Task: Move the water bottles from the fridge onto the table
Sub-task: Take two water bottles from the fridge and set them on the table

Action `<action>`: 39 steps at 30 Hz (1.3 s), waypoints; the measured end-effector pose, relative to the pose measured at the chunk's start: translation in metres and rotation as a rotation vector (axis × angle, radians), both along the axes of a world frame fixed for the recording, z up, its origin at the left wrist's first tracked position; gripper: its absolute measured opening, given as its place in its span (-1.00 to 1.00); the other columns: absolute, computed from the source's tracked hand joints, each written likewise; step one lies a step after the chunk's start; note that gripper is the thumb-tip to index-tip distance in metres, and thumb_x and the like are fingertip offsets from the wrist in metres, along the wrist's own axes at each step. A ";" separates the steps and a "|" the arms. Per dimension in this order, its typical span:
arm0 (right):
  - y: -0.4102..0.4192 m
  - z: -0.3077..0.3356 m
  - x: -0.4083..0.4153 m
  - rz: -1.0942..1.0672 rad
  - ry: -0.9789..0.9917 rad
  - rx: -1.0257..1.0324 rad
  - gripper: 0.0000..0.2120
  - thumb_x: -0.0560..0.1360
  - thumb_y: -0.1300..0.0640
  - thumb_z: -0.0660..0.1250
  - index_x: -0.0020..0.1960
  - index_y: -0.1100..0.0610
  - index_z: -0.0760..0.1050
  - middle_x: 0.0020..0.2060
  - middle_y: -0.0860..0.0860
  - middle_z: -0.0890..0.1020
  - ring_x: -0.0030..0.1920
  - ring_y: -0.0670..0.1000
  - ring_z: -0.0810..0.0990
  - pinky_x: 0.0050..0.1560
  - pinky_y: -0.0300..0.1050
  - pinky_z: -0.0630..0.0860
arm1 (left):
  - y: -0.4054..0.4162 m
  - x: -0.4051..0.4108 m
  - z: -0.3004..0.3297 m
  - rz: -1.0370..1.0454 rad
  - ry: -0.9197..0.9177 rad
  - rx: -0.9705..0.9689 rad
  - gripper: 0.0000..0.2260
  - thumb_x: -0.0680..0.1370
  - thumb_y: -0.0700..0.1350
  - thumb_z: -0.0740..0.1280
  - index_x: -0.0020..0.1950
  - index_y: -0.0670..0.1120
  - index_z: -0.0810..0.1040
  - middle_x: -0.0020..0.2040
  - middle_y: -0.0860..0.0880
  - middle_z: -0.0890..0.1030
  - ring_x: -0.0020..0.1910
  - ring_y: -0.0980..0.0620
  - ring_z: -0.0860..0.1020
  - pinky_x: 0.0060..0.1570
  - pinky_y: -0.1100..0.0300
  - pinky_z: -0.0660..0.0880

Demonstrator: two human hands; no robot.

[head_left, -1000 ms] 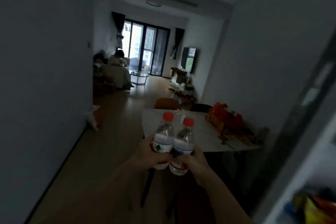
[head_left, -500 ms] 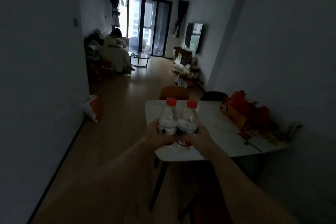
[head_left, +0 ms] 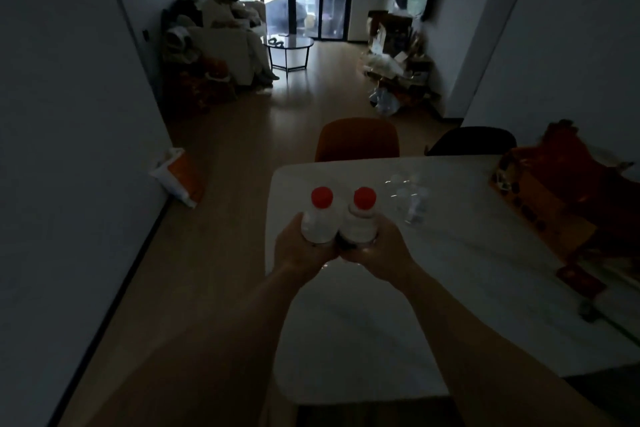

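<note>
Above the table, two water bottles side by side, one within each hand's closed grip.

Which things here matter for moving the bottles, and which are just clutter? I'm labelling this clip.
Job: left bottle, right bottle, left hand, right hand, table.
Lying about: orange chair, red box, clear plastic packaging.

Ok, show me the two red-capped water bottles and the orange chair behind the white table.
Left red-capped clear plastic water bottle (head_left: pixel 322 198): head view, on its red cap.
Right red-capped clear plastic water bottle (head_left: pixel 364 198): head view, on its red cap.
Orange chair (head_left: pixel 357 140): head view, middle of its backrest.
</note>
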State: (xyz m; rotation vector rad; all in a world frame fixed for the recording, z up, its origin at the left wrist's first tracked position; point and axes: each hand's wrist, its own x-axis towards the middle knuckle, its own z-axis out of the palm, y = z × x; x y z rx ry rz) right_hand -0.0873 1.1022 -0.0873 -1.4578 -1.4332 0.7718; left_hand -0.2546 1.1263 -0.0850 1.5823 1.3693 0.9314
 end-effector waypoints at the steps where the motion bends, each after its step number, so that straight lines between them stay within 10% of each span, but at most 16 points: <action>1: 0.018 -0.014 0.007 -0.013 -0.011 -0.013 -0.71 0.25 0.37 0.58 -0.09 0.17 0.63 -0.19 0.10 0.73 -0.16 0.10 0.73 -0.20 0.21 0.65 | 0.018 0.007 -0.012 0.013 0.028 -0.010 -0.59 0.22 0.12 0.50 -0.01 -0.02 0.60 -0.12 -0.02 0.69 -0.12 -0.01 0.67 -0.25 0.10 0.58; 12: 0.179 -0.161 0.059 -0.265 0.038 -0.153 -0.30 0.16 0.09 0.64 0.13 0.19 0.31 -0.09 0.03 0.64 -0.11 0.04 0.68 -0.14 0.11 0.63 | 0.191 0.084 -0.166 0.079 0.093 -0.111 -0.52 0.23 0.04 0.57 0.08 0.00 0.54 0.00 -0.01 0.66 -0.03 -0.04 0.63 -0.08 0.01 0.61; 26: 0.235 -0.207 0.064 -0.507 0.102 -0.112 -0.61 0.40 0.17 0.51 0.10 0.06 0.38 -0.08 -0.06 0.60 -0.01 0.04 0.64 -0.01 0.05 0.60 | 0.256 0.117 -0.209 -0.048 0.204 -0.066 -0.56 0.27 0.03 0.53 0.09 -0.08 0.58 -0.01 -0.02 0.65 -0.03 0.01 0.63 -0.16 0.12 0.55; 32: 0.225 -0.215 0.055 -0.667 0.109 -0.117 -0.53 0.44 0.20 0.44 0.32 0.13 0.42 0.24 0.08 0.56 0.22 0.07 0.56 0.24 0.01 0.50 | 0.260 0.121 -0.211 -0.017 0.211 -0.085 -0.46 0.25 0.02 0.58 0.16 -0.10 0.55 0.05 -0.05 0.64 0.04 0.00 0.62 -0.19 0.20 0.49; 36: 0.219 -0.217 0.052 -0.724 0.082 -0.090 -0.69 0.50 0.25 0.38 0.22 0.16 0.42 0.11 0.08 0.57 0.04 0.03 0.60 0.07 -0.07 0.53 | 0.261 0.126 -0.216 0.009 0.225 -0.161 -0.40 0.26 -0.06 0.60 0.24 -0.13 0.48 0.18 -0.14 0.56 0.11 -0.07 0.59 0.04 0.03 0.59; 39: 0.218 -0.219 0.052 -0.724 0.074 -0.146 -0.85 0.51 0.23 0.35 0.03 0.07 0.44 -0.11 -0.05 0.57 -0.08 -0.02 0.58 -0.05 -0.16 0.43 | 0.256 0.127 -0.222 0.065 0.165 -0.138 -0.48 0.29 -0.15 0.57 0.18 -0.17 0.47 0.09 -0.09 0.57 -0.02 0.02 0.57 -0.23 0.19 0.54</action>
